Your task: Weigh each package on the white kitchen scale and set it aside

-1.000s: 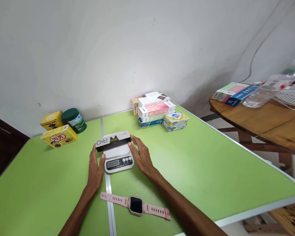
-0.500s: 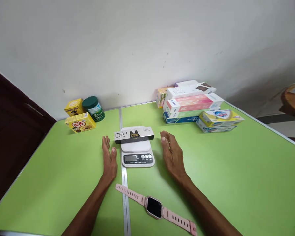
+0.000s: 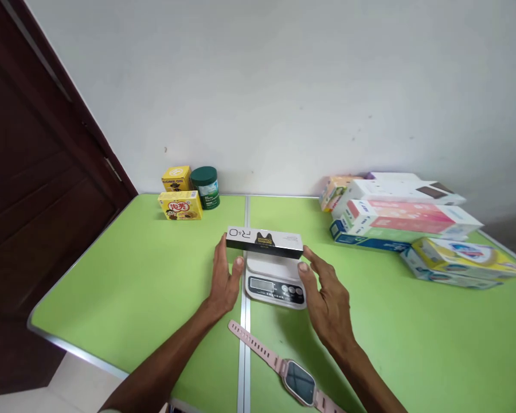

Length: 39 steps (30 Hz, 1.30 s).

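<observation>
A long black-and-white box (image 3: 264, 242) lies across the platform of a small white kitchen scale (image 3: 275, 280) in the middle of the green table (image 3: 146, 287). My left hand (image 3: 224, 278) stands on its edge at the box's left end, fingers stretched out and fingertips against that end. My right hand (image 3: 327, 295) is at the box's right end, fingers extended, with a fingertip by the box's corner. Neither hand wraps round anything. A pink smartwatch (image 3: 294, 376) lies flat on the table just in front of the scale, between my forearms.
At the back left, by the wall, stand two yellow boxes (image 3: 179, 205) and a green-lidded jar (image 3: 205, 186). A pile of several long cartons (image 3: 399, 212) and a yellow-blue pack (image 3: 460, 258) lies at the right. A dark wooden door (image 3: 34, 189) is on the left.
Both hands, spread away from the scale half a second ago, have closed in on the box's two ends again. The camera has swung left, which brings the door into view.
</observation>
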Tool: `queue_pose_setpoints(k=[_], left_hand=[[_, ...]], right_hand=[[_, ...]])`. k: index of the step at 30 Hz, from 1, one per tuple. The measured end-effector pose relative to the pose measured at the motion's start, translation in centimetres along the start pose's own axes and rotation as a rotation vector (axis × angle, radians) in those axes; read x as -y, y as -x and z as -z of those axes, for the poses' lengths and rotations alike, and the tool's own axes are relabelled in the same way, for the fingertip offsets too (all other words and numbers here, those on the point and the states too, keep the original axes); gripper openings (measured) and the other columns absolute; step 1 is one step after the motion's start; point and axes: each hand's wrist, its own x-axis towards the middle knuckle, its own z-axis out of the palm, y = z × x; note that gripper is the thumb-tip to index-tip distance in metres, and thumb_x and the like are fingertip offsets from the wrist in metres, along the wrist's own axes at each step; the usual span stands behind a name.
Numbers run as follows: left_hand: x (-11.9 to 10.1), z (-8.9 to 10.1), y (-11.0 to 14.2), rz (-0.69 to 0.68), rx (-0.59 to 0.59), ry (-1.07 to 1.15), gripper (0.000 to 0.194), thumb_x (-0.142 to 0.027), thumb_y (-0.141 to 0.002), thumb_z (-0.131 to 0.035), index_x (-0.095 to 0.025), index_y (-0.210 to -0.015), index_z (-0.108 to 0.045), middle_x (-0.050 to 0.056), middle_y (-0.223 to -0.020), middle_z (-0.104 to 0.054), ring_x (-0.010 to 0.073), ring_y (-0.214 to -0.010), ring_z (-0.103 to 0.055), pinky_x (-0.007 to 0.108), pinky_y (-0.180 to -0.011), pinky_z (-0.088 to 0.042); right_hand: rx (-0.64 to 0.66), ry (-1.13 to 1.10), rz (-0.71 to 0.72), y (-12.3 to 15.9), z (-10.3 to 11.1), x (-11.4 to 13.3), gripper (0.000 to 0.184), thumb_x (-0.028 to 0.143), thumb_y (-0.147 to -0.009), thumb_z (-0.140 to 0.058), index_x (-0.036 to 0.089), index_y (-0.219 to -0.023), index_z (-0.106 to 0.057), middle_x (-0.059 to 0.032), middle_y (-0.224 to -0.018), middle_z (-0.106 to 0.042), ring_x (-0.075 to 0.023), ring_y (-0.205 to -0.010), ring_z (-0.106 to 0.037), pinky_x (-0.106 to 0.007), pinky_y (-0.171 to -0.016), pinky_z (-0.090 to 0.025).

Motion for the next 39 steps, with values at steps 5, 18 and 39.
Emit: queue_pose_setpoints(k=[5, 18, 39], left_hand=[[1.1, 5.8, -2.7, 0.03, -0.241, 0.025, 0.075, -0.068, -0.103, -0.036, -0.019, -0.16, -0.037, 0.017, -0.167, -0.039, 0.0279, -0.158, -0.035, 0.047, -0.131, -0.026], [12.1, 18.4, -9.6, 0.252, -0.395, -0.401, 0.067, -0.052, -0.097, -0.055, -0.01, -0.148, -0.044, 0.025, -0.154, -0.053, 0.0341, -0.147, -0.048, 0.05, -0.124, -0.034], [5.6, 14.6, -5.3, -0.053, -0.475, -0.468, 0.092, -0.062, -0.087, -0.061, -0.001, -0.152, -0.04, 0.029, -0.15, -0.05, 0.045, -0.14, -0.05, 0.063, -0.119, -0.039]], right_hand=[[0.144, -0.092, 0.008, -1.9, -6.0, 4.4, 0.06, 0.067, -0.099, -0.052, 0.026, -0.14, -0.068, -0.0142, -0.146, -0.065, -0.0357, -0.138, -0.058, -0.063, -0.115, -0.045], [0.481, -0.177, -0.034, -3.1, -26.2, 5.2, 0.073, 0.075, -0.095, -0.046, 0.018, -0.137, -0.062, -0.0192, -0.147, -0.061, -0.0397, -0.145, -0.048, -0.066, -0.123, -0.031], [-0.548, 0.035, -0.008, -3.9, 7.9, -5.5, 0.047, 0.054, -0.099, -0.055, 0.022, -0.132, -0.065, -0.0155, -0.137, -0.066, -0.0301, -0.124, -0.063, -0.052, -0.104, -0.054]])
